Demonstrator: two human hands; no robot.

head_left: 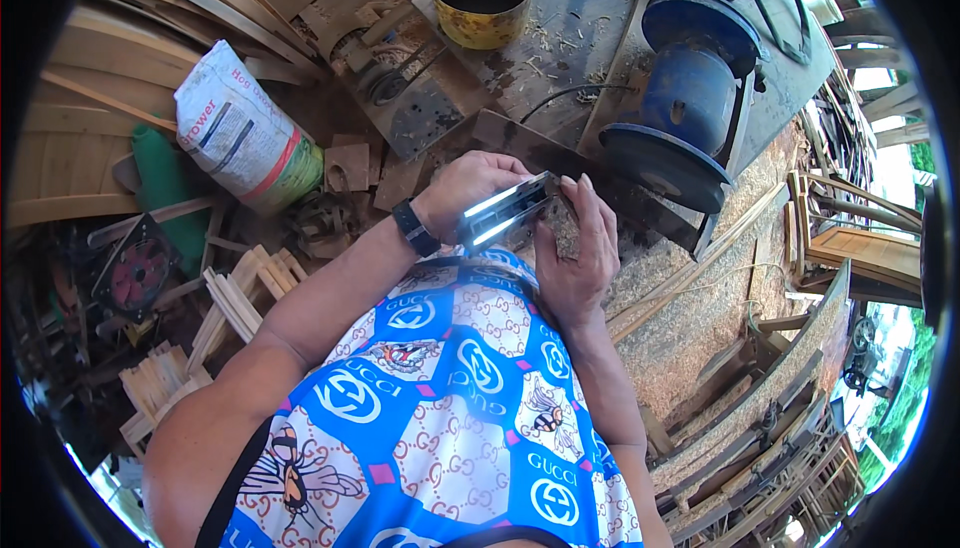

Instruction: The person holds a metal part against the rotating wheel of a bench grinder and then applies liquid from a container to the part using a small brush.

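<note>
In front of my chest I hold a shiny metal piece (505, 210), a flat, narrow block with bright strips along it and dark slots between them. Its exact kind is not clear. My left hand (470, 188) grips it from the left, fingers folded over its far side, and a dark band circles that wrist. My right hand (585, 253) is at the piece's right end, fingers stretched and thumb apart, with the fingertips close to its edge. Whether they touch it, I cannot tell. Just beyond my right hand stands a blue bench grinder (685, 98) with a dark wheel.
A yellow tub (483, 8) with dark contents stands on the stained worktable (575, 33). To the left are a printed sack (240, 123), a green roll (165, 188), a fan (138, 273) and stacked wood pieces (245, 293). Sawdust (690, 333) and long boards lie to the right.
</note>
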